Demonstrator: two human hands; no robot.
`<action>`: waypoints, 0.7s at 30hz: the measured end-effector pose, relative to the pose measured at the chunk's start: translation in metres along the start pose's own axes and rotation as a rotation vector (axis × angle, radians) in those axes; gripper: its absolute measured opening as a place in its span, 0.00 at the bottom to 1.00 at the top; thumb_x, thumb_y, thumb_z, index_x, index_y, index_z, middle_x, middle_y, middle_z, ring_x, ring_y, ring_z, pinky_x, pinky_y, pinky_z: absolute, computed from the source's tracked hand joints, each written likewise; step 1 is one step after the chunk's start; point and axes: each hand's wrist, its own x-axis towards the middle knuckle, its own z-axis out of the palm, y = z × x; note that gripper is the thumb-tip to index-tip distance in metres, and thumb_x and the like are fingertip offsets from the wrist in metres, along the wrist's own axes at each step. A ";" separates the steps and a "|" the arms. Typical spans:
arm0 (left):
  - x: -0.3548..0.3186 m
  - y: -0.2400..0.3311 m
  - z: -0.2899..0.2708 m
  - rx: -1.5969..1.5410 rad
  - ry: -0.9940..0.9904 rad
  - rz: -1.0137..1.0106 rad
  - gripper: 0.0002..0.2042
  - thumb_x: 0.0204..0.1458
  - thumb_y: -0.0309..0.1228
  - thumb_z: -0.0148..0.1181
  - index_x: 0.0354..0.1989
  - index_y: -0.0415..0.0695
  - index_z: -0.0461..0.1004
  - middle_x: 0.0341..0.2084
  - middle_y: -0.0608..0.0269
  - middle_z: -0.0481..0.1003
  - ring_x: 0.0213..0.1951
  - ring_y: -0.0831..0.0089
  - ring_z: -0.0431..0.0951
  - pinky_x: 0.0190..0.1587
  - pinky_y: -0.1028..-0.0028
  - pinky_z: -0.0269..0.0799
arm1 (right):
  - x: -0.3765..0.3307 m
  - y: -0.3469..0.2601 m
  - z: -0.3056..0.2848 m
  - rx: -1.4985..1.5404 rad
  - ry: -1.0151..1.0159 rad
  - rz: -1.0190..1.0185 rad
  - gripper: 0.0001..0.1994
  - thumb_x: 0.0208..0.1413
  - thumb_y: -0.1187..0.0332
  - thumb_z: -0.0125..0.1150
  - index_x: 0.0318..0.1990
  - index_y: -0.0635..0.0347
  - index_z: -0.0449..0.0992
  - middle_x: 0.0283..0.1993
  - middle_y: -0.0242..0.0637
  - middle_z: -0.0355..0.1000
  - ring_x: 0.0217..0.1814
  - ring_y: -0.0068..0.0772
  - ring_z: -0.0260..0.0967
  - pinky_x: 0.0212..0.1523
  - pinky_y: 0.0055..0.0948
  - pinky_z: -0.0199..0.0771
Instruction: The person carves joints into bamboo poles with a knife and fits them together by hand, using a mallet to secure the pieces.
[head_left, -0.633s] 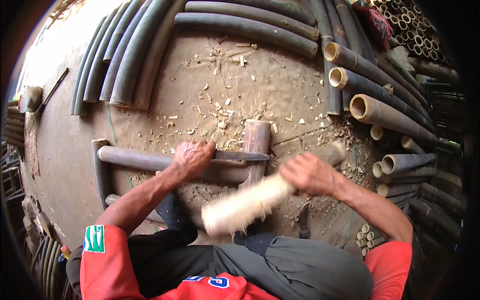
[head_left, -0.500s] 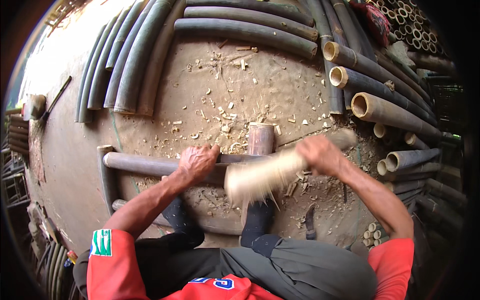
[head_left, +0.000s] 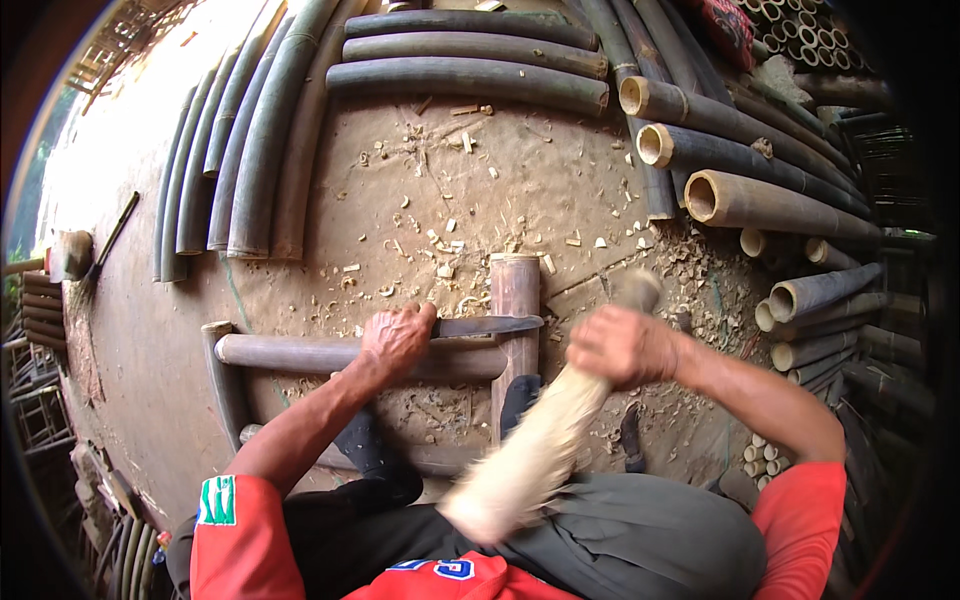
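Observation:
My left hand (head_left: 398,340) is closed round a knife, the handle hidden in my fist. Its dark blade (head_left: 488,326) points right, lying along the upper edge of a bamboo rail (head_left: 290,353), with the tip over a bamboo post (head_left: 516,290). The rail's right end meets this post; its left end meets another bamboo post (head_left: 222,378). Below runs a second rail (head_left: 440,460), partly behind my legs. My right hand (head_left: 622,346) grips a pale wooden mallet (head_left: 535,450) with a frayed head, blurred by motion, slanting down toward my lap.
Dark bamboo poles (head_left: 470,80) lie at the far side, with more poles (head_left: 250,150) at the far left. Cut bamboo tubes (head_left: 780,205) are stacked on the right. Wood chips (head_left: 445,270) litter the ground. A dark curved tool (head_left: 632,440) lies by my right knee.
The mallet has swung down and back from near the rail toward my lap, baring the blade and right post. My left hand keeps its hold on the knife. The whole view has shifted slightly.

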 end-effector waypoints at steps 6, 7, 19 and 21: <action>-0.006 0.000 0.001 -0.013 0.063 0.014 0.08 0.64 0.28 0.48 0.47 0.39 0.71 0.41 0.42 0.80 0.39 0.46 0.86 0.39 0.51 0.83 | 0.008 0.005 -0.014 -0.096 -0.387 0.413 0.25 0.45 0.66 0.82 0.47 0.60 0.74 0.39 0.39 0.77 0.42 0.37 0.78 0.47 0.43 0.84; 0.000 0.000 0.001 -0.010 0.017 -0.004 0.08 0.64 0.28 0.48 0.47 0.39 0.71 0.40 0.42 0.80 0.39 0.47 0.86 0.39 0.52 0.83 | 0.008 -0.007 -0.011 -0.016 -0.260 0.264 0.25 0.43 0.67 0.82 0.47 0.62 0.74 0.39 0.38 0.77 0.42 0.37 0.78 0.47 0.41 0.83; 0.004 -0.006 0.013 -0.004 0.056 0.018 0.07 0.66 0.28 0.46 0.44 0.40 0.70 0.39 0.42 0.81 0.37 0.47 0.86 0.38 0.51 0.82 | 0.009 0.004 -0.013 -0.016 -0.035 0.033 0.24 0.40 0.66 0.79 0.45 0.59 0.75 0.38 0.36 0.76 0.41 0.34 0.78 0.44 0.39 0.83; 0.010 0.000 0.009 -0.004 0.071 0.025 0.07 0.66 0.28 0.46 0.43 0.40 0.70 0.39 0.42 0.81 0.38 0.46 0.87 0.38 0.52 0.83 | -0.013 0.043 -0.014 -0.173 -0.247 0.338 0.23 0.43 0.68 0.78 0.46 0.61 0.74 0.39 0.37 0.77 0.43 0.36 0.78 0.45 0.39 0.84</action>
